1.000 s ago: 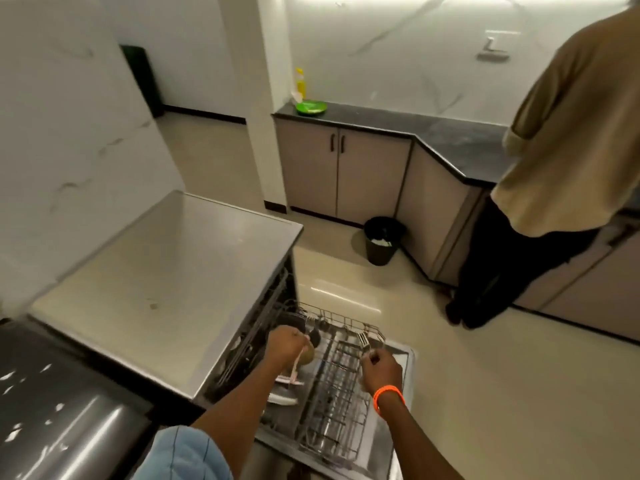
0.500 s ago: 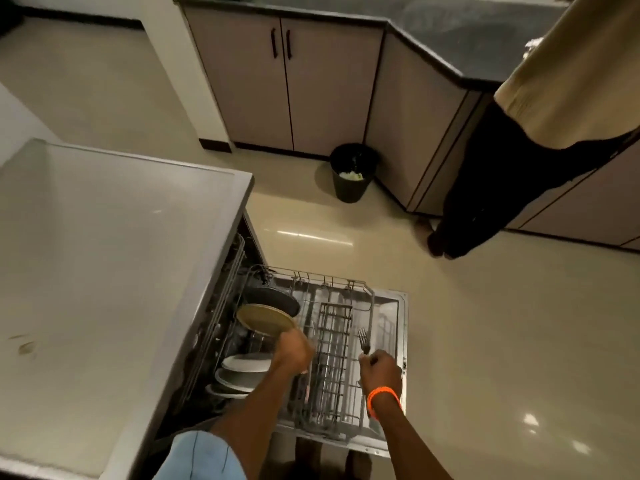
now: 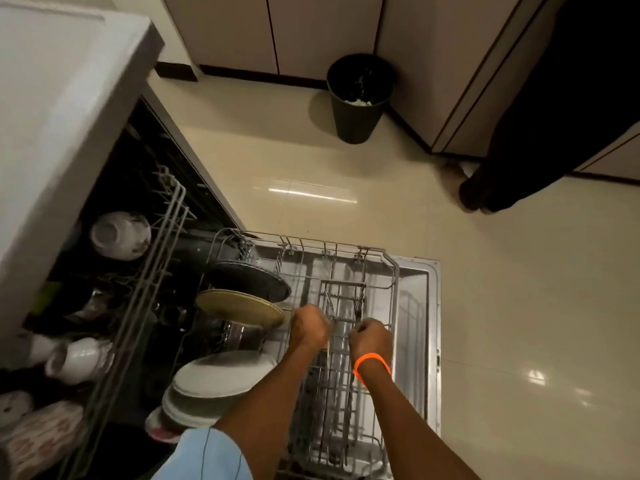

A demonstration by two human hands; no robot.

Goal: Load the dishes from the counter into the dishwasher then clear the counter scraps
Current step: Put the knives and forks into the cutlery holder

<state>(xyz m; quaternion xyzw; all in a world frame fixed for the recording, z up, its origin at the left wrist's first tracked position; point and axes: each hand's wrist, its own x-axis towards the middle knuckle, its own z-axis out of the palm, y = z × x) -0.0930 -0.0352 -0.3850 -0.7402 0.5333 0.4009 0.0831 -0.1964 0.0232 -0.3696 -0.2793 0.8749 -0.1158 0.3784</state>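
Both your fists hang over the cutlery basket [image 3: 341, 327]: right hand [image 3: 370, 338] pinches a fork [image 3: 357, 305] tines-up for slotting, left hand [image 3: 309, 326] curls around another utensil's handle, blurred.

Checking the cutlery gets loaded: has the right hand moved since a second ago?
Yes. The right hand lowered its fork into the rack's cutlery basket.

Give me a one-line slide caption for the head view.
Both hands, left and right, set cutlery into the basket of the pulled-out lower dishwasher rack.
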